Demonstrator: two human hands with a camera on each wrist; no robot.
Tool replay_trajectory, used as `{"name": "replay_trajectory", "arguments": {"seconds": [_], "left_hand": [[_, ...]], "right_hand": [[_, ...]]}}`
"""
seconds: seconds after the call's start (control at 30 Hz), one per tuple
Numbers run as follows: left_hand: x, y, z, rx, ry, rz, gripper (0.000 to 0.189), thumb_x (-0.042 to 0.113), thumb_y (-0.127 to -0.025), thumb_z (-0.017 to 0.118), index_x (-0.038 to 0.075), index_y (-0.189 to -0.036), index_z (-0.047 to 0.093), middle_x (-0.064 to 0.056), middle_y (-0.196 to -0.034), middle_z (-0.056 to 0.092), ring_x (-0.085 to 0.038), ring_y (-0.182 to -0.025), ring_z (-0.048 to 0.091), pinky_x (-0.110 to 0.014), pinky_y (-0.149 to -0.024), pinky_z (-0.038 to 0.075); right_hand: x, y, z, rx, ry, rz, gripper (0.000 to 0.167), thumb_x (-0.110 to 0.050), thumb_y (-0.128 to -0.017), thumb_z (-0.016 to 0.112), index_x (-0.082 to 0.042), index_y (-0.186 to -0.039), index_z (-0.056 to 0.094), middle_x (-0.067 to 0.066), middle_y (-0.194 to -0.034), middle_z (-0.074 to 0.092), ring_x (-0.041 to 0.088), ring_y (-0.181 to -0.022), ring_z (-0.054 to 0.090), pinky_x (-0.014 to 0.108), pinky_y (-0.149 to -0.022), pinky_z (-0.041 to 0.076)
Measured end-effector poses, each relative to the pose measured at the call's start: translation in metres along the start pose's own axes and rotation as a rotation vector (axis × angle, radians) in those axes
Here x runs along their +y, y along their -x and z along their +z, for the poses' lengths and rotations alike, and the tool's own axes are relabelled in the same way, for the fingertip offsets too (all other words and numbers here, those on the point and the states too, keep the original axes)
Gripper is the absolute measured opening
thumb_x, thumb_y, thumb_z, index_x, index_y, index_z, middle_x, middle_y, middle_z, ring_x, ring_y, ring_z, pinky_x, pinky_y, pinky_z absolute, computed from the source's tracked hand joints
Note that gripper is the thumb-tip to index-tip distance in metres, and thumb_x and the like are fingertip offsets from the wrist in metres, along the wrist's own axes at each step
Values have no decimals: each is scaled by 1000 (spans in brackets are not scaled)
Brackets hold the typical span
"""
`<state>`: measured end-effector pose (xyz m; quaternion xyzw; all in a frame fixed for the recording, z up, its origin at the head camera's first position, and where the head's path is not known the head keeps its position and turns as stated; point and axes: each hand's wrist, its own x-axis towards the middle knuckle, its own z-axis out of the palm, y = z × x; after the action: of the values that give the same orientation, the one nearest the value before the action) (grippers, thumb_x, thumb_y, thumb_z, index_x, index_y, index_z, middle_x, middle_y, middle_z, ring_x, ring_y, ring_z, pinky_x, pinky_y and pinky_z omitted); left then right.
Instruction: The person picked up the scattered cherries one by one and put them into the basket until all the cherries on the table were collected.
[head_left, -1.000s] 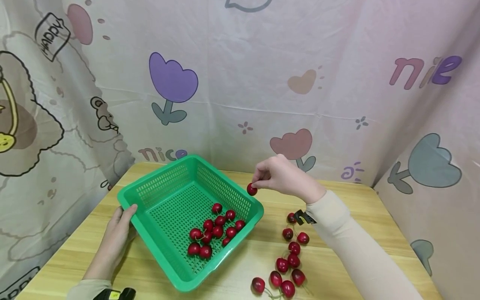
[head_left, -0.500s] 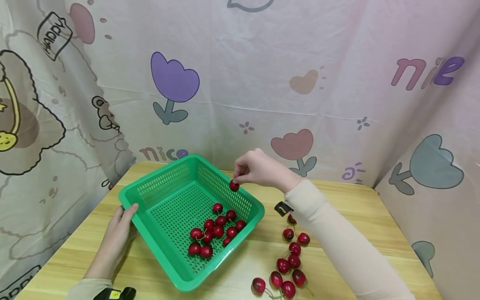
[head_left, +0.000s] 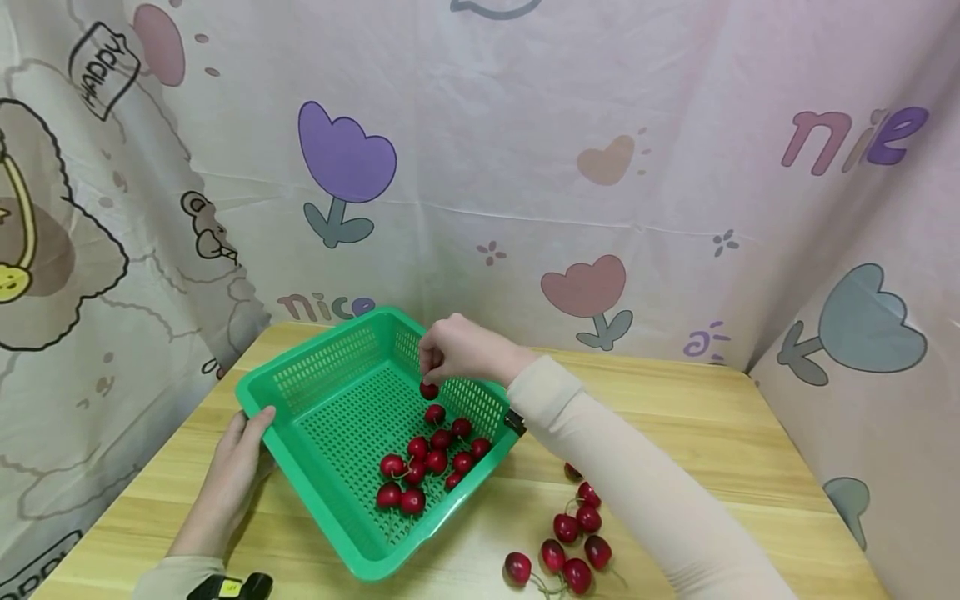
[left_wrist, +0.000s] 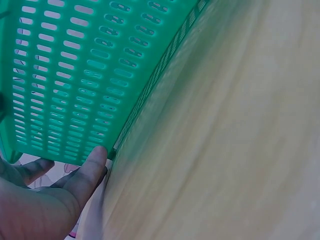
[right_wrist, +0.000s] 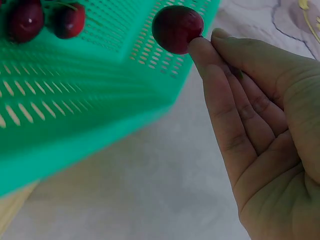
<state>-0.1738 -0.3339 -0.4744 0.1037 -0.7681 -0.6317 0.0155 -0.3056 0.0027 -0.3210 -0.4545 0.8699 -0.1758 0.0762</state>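
My right hand (head_left: 471,350) is over the far right part of a green plastic basket (head_left: 311,496). Between thumb and fingers it pinches a dark red cherry (head_left: 429,391) by its stem end, and the right wrist view shows this cherry (right_wrist: 175,29) hanging clear of the fingertips. Several cherries (head_left: 412,501) lie on the basket's floor, towards its right corner. At the left corner my left hand (head_left: 236,467) holds the basket, thumb on the rim; in the left wrist view the fingers (left_wrist: 87,175) touch the lower outside of the wall.
Several more cherries (head_left: 577,575), some with stems, lie on the wooden table (head_left: 697,417) right of the basket, partly hidden by my right sleeve (head_left: 630,458). A printed curtain (head_left: 465,167) hangs behind the table and along both sides.
My right hand has moved left with the cherry, from outside the basket's right rim to inside it, and dipped lower. The left hand and the basket have stayed put.
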Motion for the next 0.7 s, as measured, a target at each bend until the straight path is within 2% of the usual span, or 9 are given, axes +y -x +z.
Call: {"name": "replay_trajectory", "arguments": {"seconds": [0.1, 0.17, 0.23, 0.33, 0.53, 0.57, 0.63, 0.7], "left_hand": [[0, 0, 0, 2, 1, -1, 83, 58, -114, 40, 10, -173, 7, -13, -162, 30, 4, -121, 49, -28, -111, 52], [0, 0, 0, 3, 0, -3, 83, 58, -114, 39, 10, -173, 7, -14, -164, 28, 2, -123, 49, -29, -112, 51], [1, 0, 1, 5, -4, -7, 83, 59, -114, 39, 10, -173, 6, -15, -165, 27, 1, -124, 48, -41, -120, 45], [3, -1, 2, 5, 6, -18, 84, 59, -113, 38, 11, -174, 4, -17, -169, 23, 1, -124, 47, -55, -125, 35], [4, -2, 2, 3, -1, -41, 83, 59, -114, 36, 13, -174, 2, -19, -173, 19, -1, -127, 45, -53, -126, 33], [4, -2, 2, 5, -15, -39, 82, 58, -114, 35, 13, -174, 2, -19, -172, 20, -1, -127, 45, -49, -125, 37], [4, -1, 1, 2, -6, -44, 83, 60, -114, 36, 13, -174, 1, -18, -172, 19, -1, -127, 45, -51, -126, 35], [4, -1, 1, 2, -12, -34, 83, 58, -114, 35, 12, -174, 2, -18, -171, 20, 1, -125, 46, -47, -124, 40]], "right_hand": [[-3, -7, 9, -35, 21, 4, 14, -11, -94, 86, -15, -83, 78, -5, -80, 75, 4, -73, 66, 16, -72, 55], [-5, -11, 13, -52, 35, 4, 14, -12, -94, 86, -15, -83, 78, -5, -80, 75, 5, -73, 65, 16, -71, 54], [-8, -14, 16, -63, 44, 2, 12, -11, -94, 86, -14, -84, 79, -4, -80, 75, 6, -73, 65, 16, -71, 54], [-11, -17, 20, -77, 56, 6, 11, -12, -94, 86, -14, -85, 80, -5, -80, 74, 5, -73, 64, 16, -70, 53], [-14, -22, 29, -103, 79, 1, 12, -11, -94, 85, -13, -84, 79, -4, -79, 72, 5, -72, 61, 15, -68, 51], [-14, -23, 31, -107, 82, 1, 12, -11, -94, 85, -13, -84, 79, -4, -79, 72, 5, -71, 61, 15, -68, 51], [-15, -24, 34, -115, 83, -3, 11, -10, -94, 85, -12, -85, 79, -4, -80, 73, 5, -71, 61, 15, -67, 52], [-16, -24, 37, -126, 86, -5, 10, -10, -95, 85, -12, -86, 80, -4, -80, 73, 5, -71, 62, 15, -67, 52]]}}
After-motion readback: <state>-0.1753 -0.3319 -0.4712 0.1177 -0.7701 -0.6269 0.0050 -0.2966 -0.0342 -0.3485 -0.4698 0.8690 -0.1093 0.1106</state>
